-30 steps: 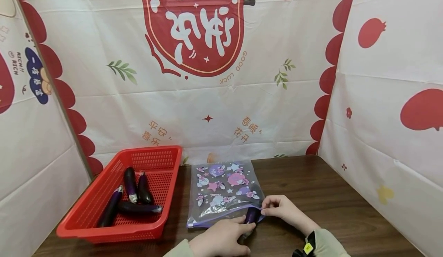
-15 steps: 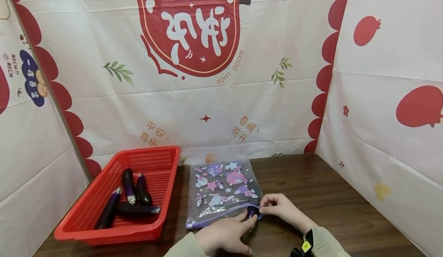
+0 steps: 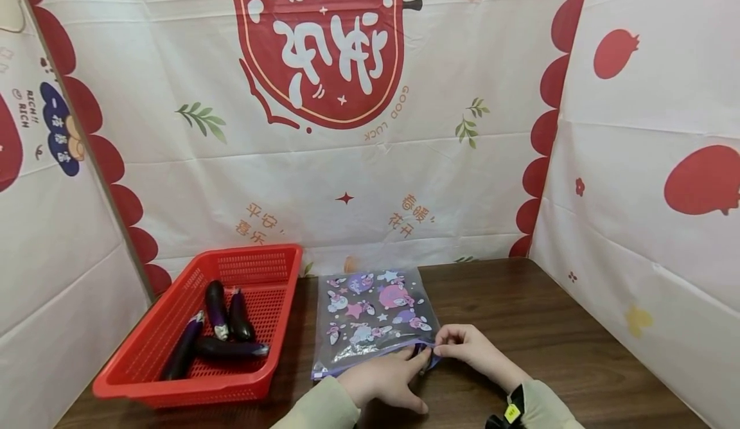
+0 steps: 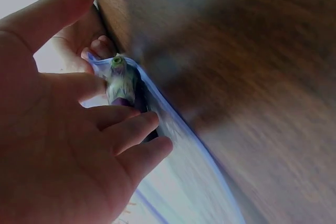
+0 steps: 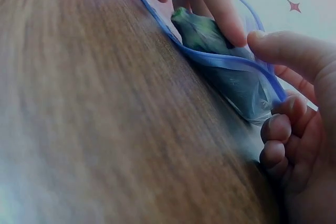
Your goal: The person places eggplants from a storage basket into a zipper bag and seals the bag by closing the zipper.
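Note:
A clear zip bag [image 3: 370,313] printed with pink and purple cartoon figures lies flat on the table, its purple-edged mouth facing me. Just inside that mouth is an eggplant [image 4: 121,85]; its pale green stem end shows in both wrist views, the rest being hidden by the bag and my fingers. My left hand [image 3: 388,377] reaches into the mouth, its fairly straight fingers touching the eggplant and its thumb spread away. At the mouth's right corner, my right hand [image 3: 471,349] pinches the bag's edge between curled fingers and thumb.
A red plastic basket [image 3: 280,326] stands on the left, holding several eggplants [image 3: 185,345]. Brown wooden table [image 3: 509,307] extends to the right of the bag. Printed white cloth [image 3: 347,172] encloses the back and sides.
The eggplant has slid forward into the bag, pushed by my left hand, which has moved forward to the mouth. My right hand keeps holding the same corner.

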`<action>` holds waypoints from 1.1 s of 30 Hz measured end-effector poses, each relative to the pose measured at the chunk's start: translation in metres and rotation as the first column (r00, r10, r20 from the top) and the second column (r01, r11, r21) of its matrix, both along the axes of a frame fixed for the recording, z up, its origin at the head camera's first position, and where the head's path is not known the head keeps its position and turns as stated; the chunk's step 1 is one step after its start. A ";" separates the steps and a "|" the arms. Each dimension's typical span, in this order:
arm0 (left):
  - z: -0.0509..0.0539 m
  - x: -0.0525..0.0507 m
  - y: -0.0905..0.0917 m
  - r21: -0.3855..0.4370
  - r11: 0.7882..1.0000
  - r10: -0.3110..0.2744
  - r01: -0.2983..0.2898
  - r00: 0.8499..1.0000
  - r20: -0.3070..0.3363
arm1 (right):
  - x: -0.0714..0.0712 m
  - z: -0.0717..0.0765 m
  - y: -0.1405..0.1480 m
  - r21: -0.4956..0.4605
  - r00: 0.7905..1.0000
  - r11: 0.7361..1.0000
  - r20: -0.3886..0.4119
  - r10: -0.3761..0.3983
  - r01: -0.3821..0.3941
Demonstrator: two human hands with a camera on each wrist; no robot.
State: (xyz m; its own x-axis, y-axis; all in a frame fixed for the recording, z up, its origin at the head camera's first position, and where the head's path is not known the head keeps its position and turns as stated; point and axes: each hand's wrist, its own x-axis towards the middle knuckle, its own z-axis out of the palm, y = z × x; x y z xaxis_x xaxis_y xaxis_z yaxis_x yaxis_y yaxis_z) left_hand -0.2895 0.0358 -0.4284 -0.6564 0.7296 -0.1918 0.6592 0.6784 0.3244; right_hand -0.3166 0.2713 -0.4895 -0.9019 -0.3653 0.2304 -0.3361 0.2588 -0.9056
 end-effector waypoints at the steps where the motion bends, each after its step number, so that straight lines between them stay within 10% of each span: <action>1: 0.000 -0.001 0.001 -0.004 1.000 0.001 -0.001 1.000 0.004 | 0.000 0.000 0.000 -0.002 1.000 1.000 0.006 0.000 0.000; 33: -0.006 -0.026 0.028 0.005 0.985 0.172 -0.172 0.985 0.016 | -0.004 -0.001 0.004 -0.011 0.999 0.999 -0.010 0.035 -0.035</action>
